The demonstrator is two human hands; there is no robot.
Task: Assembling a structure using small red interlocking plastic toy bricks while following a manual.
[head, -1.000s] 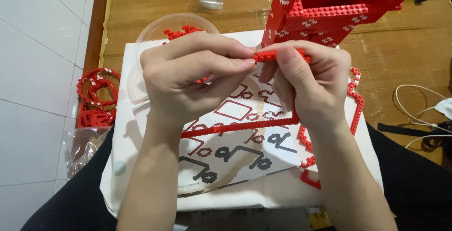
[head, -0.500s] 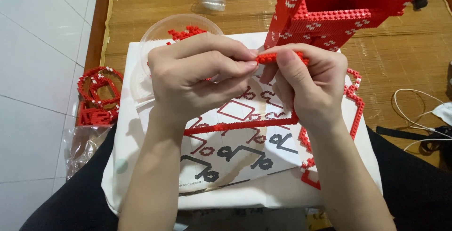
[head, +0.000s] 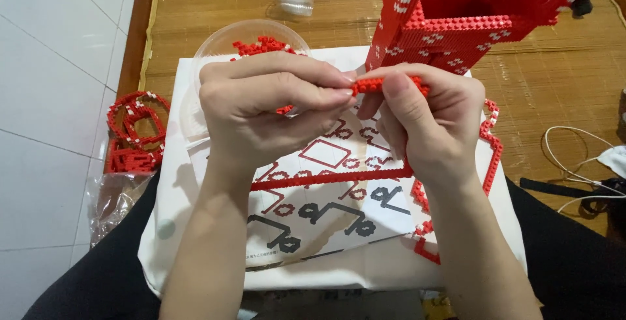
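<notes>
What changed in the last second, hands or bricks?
Almost nothing. Both hands keep the same pinch on the short red brick strip: left hand at its left end, right hand over its right end, with at most a slight drift. The big red brick structure, the clear bowl of red pieces, the instruction sheet and the red frames on the floor stayed put.

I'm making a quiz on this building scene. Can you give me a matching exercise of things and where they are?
Things:
1. short red brick strip
2. clear plastic bowl
3. large red brick structure
4. white cable

Places:
A. right edge, on the mat
B. pinched between both hands
C. top right, beyond the hands
D. behind the left hand

Pairs: 1-B, 2-D, 3-C, 4-A
</notes>
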